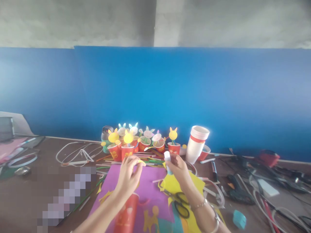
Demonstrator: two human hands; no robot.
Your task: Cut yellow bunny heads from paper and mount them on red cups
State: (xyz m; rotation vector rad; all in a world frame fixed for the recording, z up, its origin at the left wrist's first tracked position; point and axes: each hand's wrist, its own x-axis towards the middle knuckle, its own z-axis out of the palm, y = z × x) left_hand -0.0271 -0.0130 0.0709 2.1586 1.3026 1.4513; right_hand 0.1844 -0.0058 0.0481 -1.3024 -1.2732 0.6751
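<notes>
My left hand [131,171] is closed in a pinch on a small yellow paper piece [141,162], held above the purple sheet [111,181]. To its right, my right hand [178,166] grips a white glue stick [167,156] upright; its lower part is partly hidden by the fingers. Under my left forearm lies a red paper cup [127,213] on its side. Yellow paper cut-outs [155,210] rest on the sheets. Black-handled scissors [181,205] lie on yellow paper [198,184] below my right wrist.
Behind my hands stand several red cups [127,151] with paper animal faces on stems. A leaning stack of white cups [195,145] is at the back right. Tangled cables [257,194] and a turquoise lump [239,219] lie right. A white cable [80,152] lies left.
</notes>
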